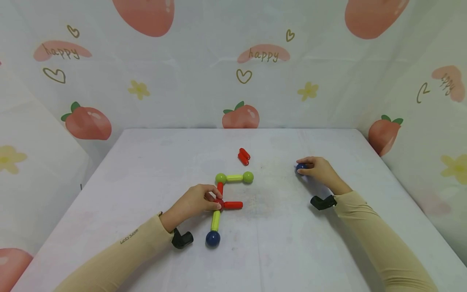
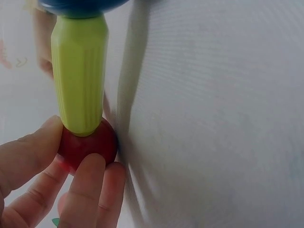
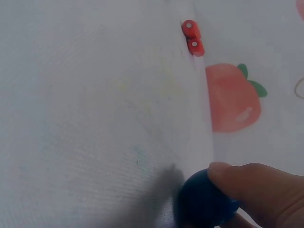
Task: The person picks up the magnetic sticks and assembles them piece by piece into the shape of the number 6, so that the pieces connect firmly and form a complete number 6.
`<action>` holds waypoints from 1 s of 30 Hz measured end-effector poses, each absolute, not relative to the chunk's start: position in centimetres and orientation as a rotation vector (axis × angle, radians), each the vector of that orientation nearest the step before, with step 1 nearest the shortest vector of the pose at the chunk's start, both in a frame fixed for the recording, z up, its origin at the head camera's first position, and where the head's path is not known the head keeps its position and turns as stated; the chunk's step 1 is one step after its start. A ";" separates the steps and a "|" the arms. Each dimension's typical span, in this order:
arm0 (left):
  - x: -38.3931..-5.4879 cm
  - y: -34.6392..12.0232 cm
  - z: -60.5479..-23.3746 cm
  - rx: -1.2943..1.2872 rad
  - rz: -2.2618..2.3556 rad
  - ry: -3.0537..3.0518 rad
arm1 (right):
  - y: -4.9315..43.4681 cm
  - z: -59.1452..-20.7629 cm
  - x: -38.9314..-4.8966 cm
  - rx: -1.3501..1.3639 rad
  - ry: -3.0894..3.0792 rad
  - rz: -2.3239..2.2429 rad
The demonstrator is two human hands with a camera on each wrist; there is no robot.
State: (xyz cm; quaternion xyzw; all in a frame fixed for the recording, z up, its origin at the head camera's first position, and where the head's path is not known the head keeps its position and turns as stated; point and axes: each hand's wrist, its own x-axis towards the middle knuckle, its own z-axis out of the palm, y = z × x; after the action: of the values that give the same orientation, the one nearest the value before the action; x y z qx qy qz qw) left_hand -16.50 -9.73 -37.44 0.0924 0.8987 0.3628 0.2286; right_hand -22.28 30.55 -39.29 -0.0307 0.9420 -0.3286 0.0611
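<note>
My left hand pinches a red ball at the middle of a figure of joined rods and balls on the table. From that ball a red rod points right, and another red rod runs back to a green ball. A yellow-green rod links it to a second green ball. Toward the front, a ribbed yellow-green rod ends in a dark blue ball. Apart on the right, my right hand holds another blue ball between thumb and fingers.
Two red rods lie side by side toward the back of the white-covered table. A printed cloth backdrop rises behind the table and at both sides. Black wrist devices hang near both wrists.
</note>
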 end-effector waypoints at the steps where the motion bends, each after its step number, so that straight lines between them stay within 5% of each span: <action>1: -16.5 -9.7 -37.4 0.254 0.999 2.474 | 30.6 -39.3 -22.3 -0.091 2.849 -0.993; 30: -16.6 -9.6 -37.6 0.229 0.985 2.482 | 27.8 -36.1 -20.1 -0.167 2.880 -1.139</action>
State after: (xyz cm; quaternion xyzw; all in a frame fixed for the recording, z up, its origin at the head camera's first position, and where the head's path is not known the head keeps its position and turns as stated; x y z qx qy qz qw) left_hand -16.63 -9.62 -37.58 0.0832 0.9015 0.3578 0.2287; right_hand -20.13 27.81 -36.06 -0.0539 0.9283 -0.3673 0.0200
